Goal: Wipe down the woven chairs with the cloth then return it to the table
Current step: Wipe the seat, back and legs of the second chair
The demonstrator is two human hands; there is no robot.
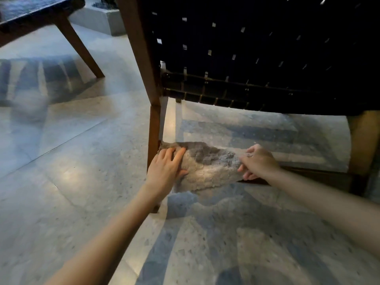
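Grey stone floor (pixel 72 161)
A woven chair (pixel 246 48) stands on it at 1 o'clock; another chair's leg (pixel 82 48) stands at 10 o'clock.

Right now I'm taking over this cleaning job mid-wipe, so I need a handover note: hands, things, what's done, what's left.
The left hand lies flat, pressing the fluffy grey cloth onto the low wooden rail of the near woven chair.
The right hand pinches the cloth's other end.
A second chair stands at upper left; the table is out of view.
Done: wiping is under way at this rail; what else is wiped cannot be told.
Left: finish the chairs, then return the cloth to the table.
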